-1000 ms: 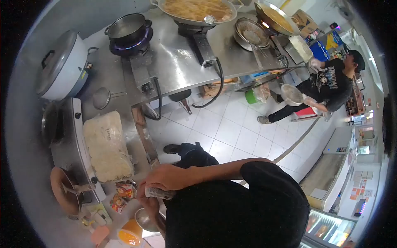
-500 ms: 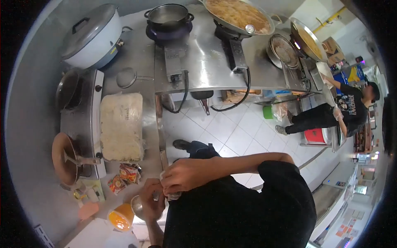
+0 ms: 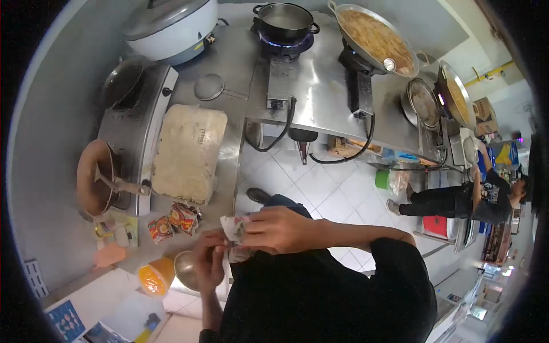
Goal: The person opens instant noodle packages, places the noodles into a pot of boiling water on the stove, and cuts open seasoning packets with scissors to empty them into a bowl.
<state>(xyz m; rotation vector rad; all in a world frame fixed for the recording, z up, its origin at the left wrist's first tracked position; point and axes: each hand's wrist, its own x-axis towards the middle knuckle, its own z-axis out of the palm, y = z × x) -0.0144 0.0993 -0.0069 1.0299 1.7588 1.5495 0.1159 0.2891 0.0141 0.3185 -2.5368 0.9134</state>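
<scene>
My right hand [image 3: 280, 230] is closed around a small crumpled white packet [image 3: 233, 228] with red and green print. My left hand [image 3: 210, 258] is just beside it, fingers bent and pinched at the packet's lower edge. Part of the packet is hidden by my fingers. Under my left hand is a metal bowl [image 3: 186, 270], next to a container of orange contents [image 3: 153, 279]. Red printed sachets [image 3: 182, 218] lie on the counter to the left of my hands.
A large wrapped pale slab [image 3: 190, 154] lies on the counter [image 3: 231, 146]. Beyond are a rice cooker [image 3: 171, 28], a strainer [image 3: 209, 87], a black pot [image 3: 286, 17] over a flame and a wide frying pan [image 3: 374, 37]. A brown pan [image 3: 94, 177] is left. Another person [image 3: 494, 197] stands far right.
The view has swung left, so the scene has shifted right. The white packet shows more between my hands, and my right hand's fingers have shifted on it. The other person has turned toward the far counter.
</scene>
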